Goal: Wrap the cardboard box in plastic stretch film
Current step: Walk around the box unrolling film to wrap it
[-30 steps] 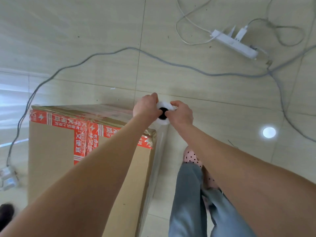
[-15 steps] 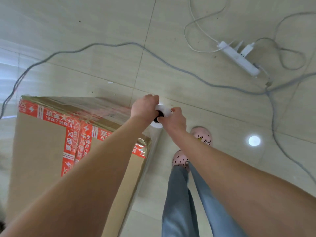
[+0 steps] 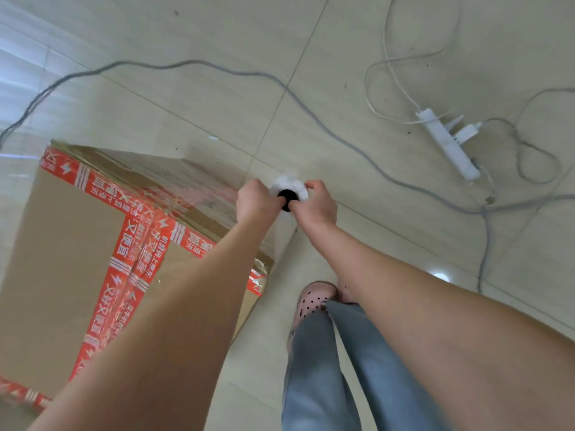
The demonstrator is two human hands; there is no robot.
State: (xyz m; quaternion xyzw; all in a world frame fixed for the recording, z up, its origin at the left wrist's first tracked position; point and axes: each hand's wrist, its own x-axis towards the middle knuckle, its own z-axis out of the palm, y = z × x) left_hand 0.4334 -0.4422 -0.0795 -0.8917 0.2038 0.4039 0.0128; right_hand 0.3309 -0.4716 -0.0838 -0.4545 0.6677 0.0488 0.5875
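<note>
The cardboard box (image 3: 62, 244) stands on the tiled floor (image 3: 217, 73) at the left, seen from above with its top face towards the camera. Red tape (image 3: 124, 250) runs along its top edges and crosses the top in a double strip. The tape bears white lightning-bolt marks, stripe blocks and white Chinese characters, seen upside down or sideways. The large ones appear to read 又便宜, and the smaller lines are too blurred to read. The box's far side face shines under a layer of clear stretch film (image 3: 193, 188).

Just beyond the box's far right corner, the left hand (image 3: 253, 202) is curled against the upper end of the roll of stretch film (image 3: 294, 185), its fingertips at the rim of the black core (image 3: 288, 194). The roll is held off the floor, upright, its long axis running straight down, so only its white round end and dark core hole show. Below it a translucent sheet of film hangs between the roll and the box's near right corner. The right hand (image 3: 317, 203) grips the same end from the other side, fingers bent round the rim.

Under the forearms are blue jeans (image 3: 326, 368) and pink perforated clogs (image 3: 311, 301). A grey cable (image 3: 311, 107) snakes across the tiles to the right, where a white power strip (image 3: 448, 144) lies with a white plug (image 3: 466, 133) in it, among thin white and grey leads. A round bright reflection (image 3: 438, 273) shows on the floor near the right forearm.
</note>
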